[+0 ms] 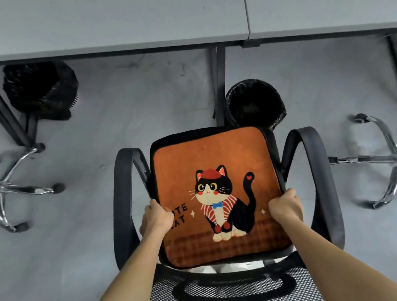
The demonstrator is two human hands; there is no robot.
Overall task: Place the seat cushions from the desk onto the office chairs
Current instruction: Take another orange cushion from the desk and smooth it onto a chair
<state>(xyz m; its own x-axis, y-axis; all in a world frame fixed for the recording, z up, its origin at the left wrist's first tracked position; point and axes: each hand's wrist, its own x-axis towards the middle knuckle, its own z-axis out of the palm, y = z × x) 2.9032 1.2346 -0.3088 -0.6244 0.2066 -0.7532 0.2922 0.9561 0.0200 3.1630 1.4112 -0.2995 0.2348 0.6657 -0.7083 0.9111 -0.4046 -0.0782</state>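
An orange seat cushion point(213, 158) printed with a black-and-white cat lies over the seat of a black office chair point(123, 205) directly below me, between its two armrests. My left hand point(155, 220) grips the cushion's left edge, fingers curled round it. My right hand point(286, 206) grips the right edge the same way. The chair's mesh backrest point(231, 294) is nearest me at the bottom. The seat itself is almost wholly hidden under the cushion.
Grey desks point(109, 21) span the top of the view, with dark legs point(218, 83). Two black-lined bins point(254, 103) point(41, 89) stand beneath. Chrome wheeled bases of other chairs sit at the left point(6, 188) and at the right point(390, 160). Grey floor surrounds the chair.
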